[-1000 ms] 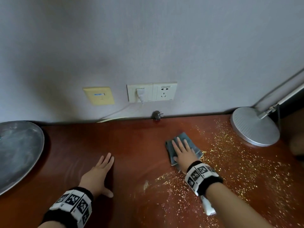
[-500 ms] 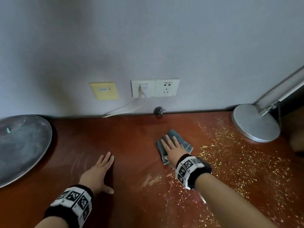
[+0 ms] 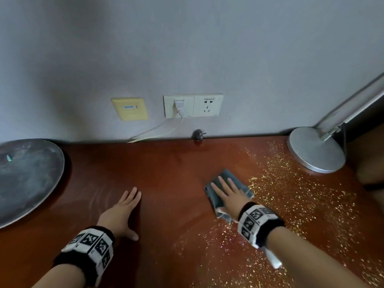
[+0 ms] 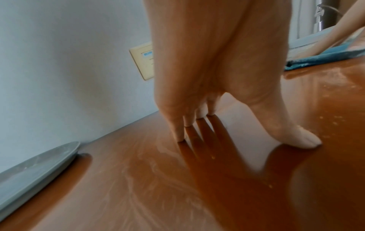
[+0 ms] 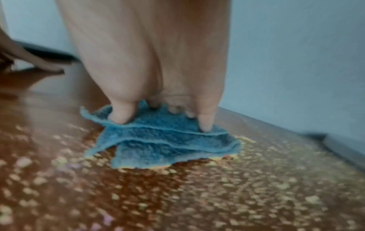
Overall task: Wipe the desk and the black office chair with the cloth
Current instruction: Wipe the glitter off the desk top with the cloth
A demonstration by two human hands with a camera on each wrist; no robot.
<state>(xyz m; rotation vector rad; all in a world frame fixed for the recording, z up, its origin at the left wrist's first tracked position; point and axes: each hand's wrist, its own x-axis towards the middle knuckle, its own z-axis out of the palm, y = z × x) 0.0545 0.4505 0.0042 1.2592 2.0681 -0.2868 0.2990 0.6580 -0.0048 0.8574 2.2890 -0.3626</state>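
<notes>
A folded blue cloth (image 3: 241,185) lies on the reddish-brown desk (image 3: 166,173), at the left edge of a spread of gold glitter (image 3: 291,194). My right hand (image 3: 225,188) presses flat on the cloth with straight fingers (image 5: 204,123); the cloth (image 5: 168,145) shows layered folds and glitter along its near edge. My left hand (image 3: 124,206) rests flat on bare desk to the left, with fingers (image 4: 177,129) straight and thumb spread. The cloth (image 4: 326,57) shows at the far right of the left wrist view. No black chair is in view.
A grey round plate (image 3: 27,179) sits at the desk's left edge. A silver lamp base (image 3: 315,150) stands at the back right. On the wall are sockets (image 3: 193,106) with a white cable (image 3: 153,132), a yellow plate (image 3: 130,109) and a loose dark plug (image 3: 198,135).
My right hand slid the cloth left, then back right and nearer to me, along the glitter's edge. The left hand stayed in place.
</notes>
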